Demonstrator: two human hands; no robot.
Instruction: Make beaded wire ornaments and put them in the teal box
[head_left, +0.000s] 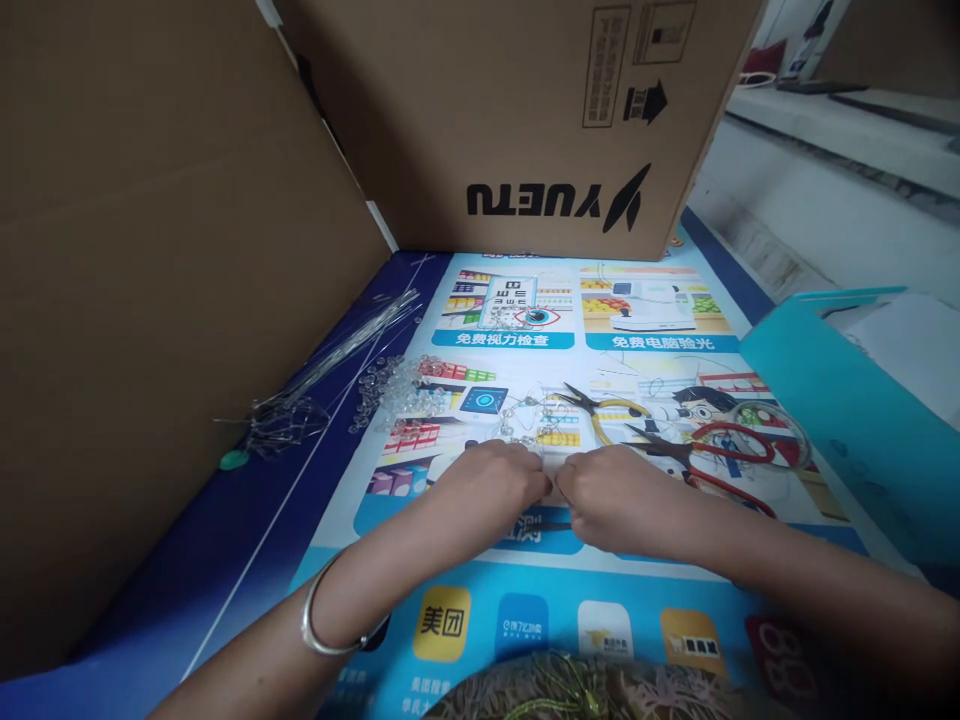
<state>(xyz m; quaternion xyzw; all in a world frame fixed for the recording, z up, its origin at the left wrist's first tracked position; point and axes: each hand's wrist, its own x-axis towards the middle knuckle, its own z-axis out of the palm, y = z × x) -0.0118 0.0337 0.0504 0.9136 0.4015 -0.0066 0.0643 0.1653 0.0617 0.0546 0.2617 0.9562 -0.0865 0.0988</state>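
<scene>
My left hand (499, 490) is closed, back up, with its fingertips turned inward. Close beside it, my right hand (619, 495) is also closed, its thumb side toward the left. What the fingers pinch is hidden or too small to make out. Just beyond the knuckles lies a loop of clear beads (529, 415) on thin wire. A dark thin pointed piece (549, 526) shows below the right hand; I cannot tell whether it is held. Yellow-handled pliers (604, 408) lie beyond the right hand, and red-handled scissors (701, 448) lie beside its wrist.
Loose clear beads (397, 392) are heaped at left. Behind them lies a bundle of thin wires (337, 350) against a cardboard panel (150, 250). A cardboard box (525, 120) stands at the back. A wire coil (795, 440) and a teal box (847, 390) are at right.
</scene>
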